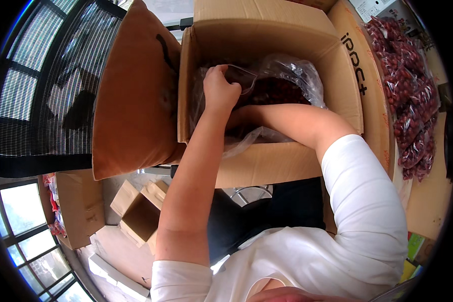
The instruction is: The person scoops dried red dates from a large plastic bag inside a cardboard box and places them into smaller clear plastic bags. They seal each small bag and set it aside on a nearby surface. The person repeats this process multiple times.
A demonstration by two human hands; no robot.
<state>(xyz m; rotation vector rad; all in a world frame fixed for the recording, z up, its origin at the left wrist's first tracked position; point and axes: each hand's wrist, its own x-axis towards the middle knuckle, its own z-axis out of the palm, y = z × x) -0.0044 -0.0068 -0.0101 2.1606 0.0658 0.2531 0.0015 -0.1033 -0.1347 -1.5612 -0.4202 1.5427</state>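
Bright daylight shows through the windows (27, 207), below and left of the open carton (267, 163), their panes nearly washed out. Inside the carton, deep shadow swallows detail, while the clear plastic liner (299, 70) catches sharp glare. Right of the carton, bags of red fruit (405, 90) glint. All around the carton, straight edges bow toward the black fisheye rim.

1 brown cushion (136, 105) stands beside a black mesh chairback (38, 128), 1 window (24, 207) lower left.
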